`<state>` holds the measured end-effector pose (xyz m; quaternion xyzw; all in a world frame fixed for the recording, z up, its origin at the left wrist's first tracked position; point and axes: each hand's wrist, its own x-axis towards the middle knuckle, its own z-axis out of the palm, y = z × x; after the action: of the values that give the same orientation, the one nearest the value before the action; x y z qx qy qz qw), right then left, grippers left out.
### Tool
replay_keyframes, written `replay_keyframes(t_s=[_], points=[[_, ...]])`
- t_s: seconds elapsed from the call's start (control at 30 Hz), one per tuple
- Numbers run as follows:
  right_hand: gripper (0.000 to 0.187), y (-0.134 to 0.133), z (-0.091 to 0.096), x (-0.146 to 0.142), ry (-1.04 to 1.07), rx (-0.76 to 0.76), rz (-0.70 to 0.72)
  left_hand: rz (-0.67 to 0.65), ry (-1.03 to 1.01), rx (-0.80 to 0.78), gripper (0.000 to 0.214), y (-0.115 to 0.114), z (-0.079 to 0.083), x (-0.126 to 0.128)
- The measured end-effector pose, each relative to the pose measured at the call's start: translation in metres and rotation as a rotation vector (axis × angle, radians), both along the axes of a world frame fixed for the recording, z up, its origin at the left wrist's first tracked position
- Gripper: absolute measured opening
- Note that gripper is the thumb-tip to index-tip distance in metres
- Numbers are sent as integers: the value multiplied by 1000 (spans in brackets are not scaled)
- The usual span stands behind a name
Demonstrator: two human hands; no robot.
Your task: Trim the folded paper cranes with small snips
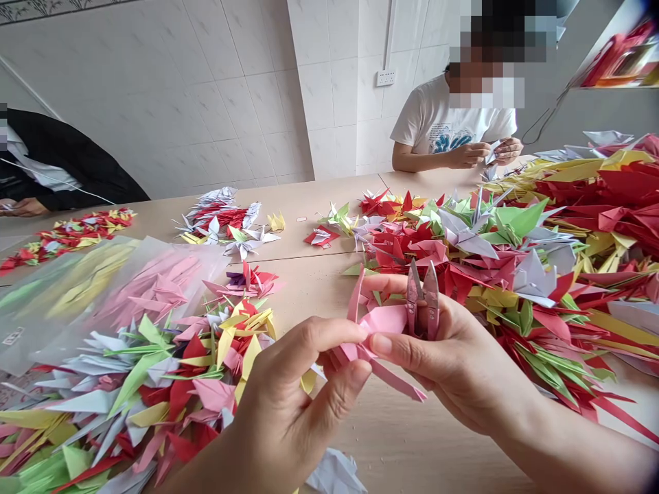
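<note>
Between both hands is a folded pink paper crane (386, 319), one narrow point sticking up and another slanting down to the right. The thumb and fingers of my left hand (303, 384) pinch its left side. My right hand (447, 363) grips its right side with the thumb in front. Tucked in the right fingers is a small pair of metal snips (431, 302), its worn blades pointing up and apart. The snips' handles are hidden in the hand. Fingers cover part of the crane's middle.
Left lies a pile of coloured paper cranes (190, 384) beside clear bags (149, 274) of folded paper. A larger crane heap (515, 254) fills the right. Across the table (309, 281), a person (453, 123) folds white paper; another person's dark sleeve (72, 151) shows far left.
</note>
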<state>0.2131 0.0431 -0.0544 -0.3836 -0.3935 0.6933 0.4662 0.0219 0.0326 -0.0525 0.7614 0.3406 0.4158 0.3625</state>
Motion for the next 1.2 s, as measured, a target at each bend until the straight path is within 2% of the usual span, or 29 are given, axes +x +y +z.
replay_keyframes(t_s=[0.27, 0.47, 0.57, 0.7, 0.77, 0.87, 0.97, 1.07, 1.13, 1.2], points=[[50, -2, 0, -2, 0, 39, 31, -25, -170, -355, 16, -2, 2, 1], [39, 2, 5, 2, -141, 126, 56, -1, -225, -479, 11, -1, 6, -2], [23, 5, 9, 7, -327, 314, -20, -10, -192, -469, 13, 1, 6, -3], [9, 6, 13, 16, -615, 679, -201, -9, -150, -424, 13, 3, 5, -3], [3, 4, 14, 19, -729, 841, -217, -16, -136, -412, 15, 3, 4, -3], [9, 1, 15, 21, -814, 986, -156, -46, -103, -394, 17, 4, 5, -1], [16, -1, 14, 18, -785, 958, -53, -50, -45, -318, 18, 3, 5, 1], [13, -3, 12, 14, -797, 891, -5, -30, 28, -225, 23, 2, 3, 1], [8, -4, 12, 12, -854, 819, 5, -12, 67, -191, 24, 1, 1, 1], [12, -4, 12, 13, -903, 718, 26, 6, 89, -181, 21, 1, 0, 1]])
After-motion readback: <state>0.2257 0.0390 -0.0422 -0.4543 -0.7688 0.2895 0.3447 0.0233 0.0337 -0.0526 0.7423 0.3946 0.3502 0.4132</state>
